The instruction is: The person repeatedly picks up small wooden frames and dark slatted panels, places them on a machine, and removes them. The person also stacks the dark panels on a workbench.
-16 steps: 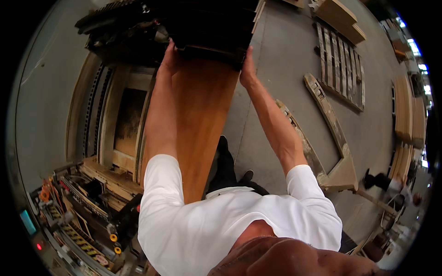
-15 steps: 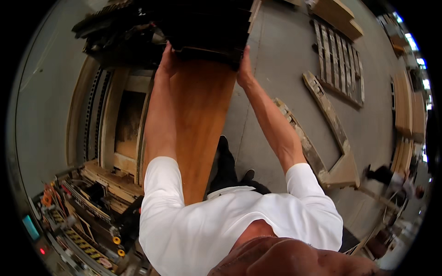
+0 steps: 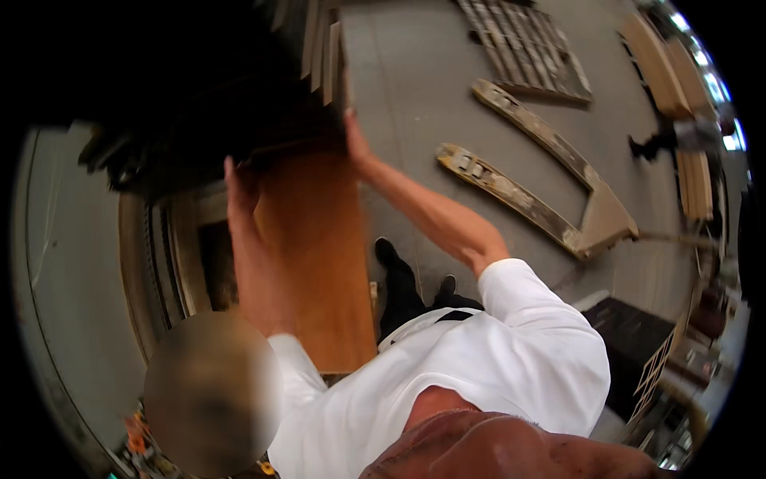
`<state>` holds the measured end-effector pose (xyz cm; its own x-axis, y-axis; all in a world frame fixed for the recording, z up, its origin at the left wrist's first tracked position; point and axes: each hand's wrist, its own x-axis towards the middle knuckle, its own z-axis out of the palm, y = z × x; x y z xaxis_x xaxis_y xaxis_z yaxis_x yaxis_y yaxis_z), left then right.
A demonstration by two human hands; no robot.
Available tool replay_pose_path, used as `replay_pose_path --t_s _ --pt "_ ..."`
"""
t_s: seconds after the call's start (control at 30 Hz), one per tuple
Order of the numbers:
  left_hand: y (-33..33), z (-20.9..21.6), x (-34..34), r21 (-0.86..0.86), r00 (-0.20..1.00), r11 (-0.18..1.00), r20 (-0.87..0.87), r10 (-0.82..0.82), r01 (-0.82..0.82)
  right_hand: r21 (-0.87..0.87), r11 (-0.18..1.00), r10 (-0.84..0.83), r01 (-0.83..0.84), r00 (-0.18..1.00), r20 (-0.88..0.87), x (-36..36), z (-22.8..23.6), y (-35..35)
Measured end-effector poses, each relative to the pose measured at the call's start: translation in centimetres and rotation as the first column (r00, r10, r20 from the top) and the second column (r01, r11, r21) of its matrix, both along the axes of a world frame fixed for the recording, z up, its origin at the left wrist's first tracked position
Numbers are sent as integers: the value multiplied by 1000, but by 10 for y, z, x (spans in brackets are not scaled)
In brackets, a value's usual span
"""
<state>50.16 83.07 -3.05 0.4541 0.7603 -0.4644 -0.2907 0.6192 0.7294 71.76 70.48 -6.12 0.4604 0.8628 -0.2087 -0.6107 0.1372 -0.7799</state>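
Observation:
A tall dark stack of boards (image 3: 275, 104) fills the upper left, its pale edges fanned along the right side. Under its near edge, an orange-brown wooden panel (image 3: 311, 255) extends toward my body. At the stack's lower left corner is my left hand (image 3: 242, 185), fingers stretched forward and somewhat blurred. My right hand (image 3: 357, 145) lies along the right side of the stack near its lower corner, fingers straight. Both hands look flat rather than wrapped; shadow hides whether the left one touches the stack.
Yellowish pallet-truck forks (image 3: 535, 195) lie on the grey floor to the right, with a slatted wooden pallet (image 3: 531, 52) beyond. Machine framing (image 3: 179, 255) stands at left. A person (image 3: 678, 140) is at far right near stacked boards (image 3: 650, 60). A round blurred patch covers the lower left.
The view has swung right, so the stack and both hands appear farther left and lower. The hands remain at the two sides of the stack. A blurred round patch has appeared by my left sleeve.

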Motion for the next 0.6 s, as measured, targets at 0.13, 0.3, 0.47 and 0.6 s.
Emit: replay_pose_path --t_s 0.13,0.3,0.47,0.6 --pt "-55 -16 -51 76 985 997 172 -5 -8 -138 987 -43 84 960 276 -31 -13 -48" --pt "-152 -6 -107 71 987 996 155 42 -54 -181 982 9 44 959 282 -88 -10 -121" --pt "-249 12 -138 26 988 993 109 113 -116 -79 987 153 -143 979 136 -107 -28 -195" --pt "-294 -23 -186 44 965 965 58 255 -257 -112 973 216 -203 968 125 -147 -3 -266"
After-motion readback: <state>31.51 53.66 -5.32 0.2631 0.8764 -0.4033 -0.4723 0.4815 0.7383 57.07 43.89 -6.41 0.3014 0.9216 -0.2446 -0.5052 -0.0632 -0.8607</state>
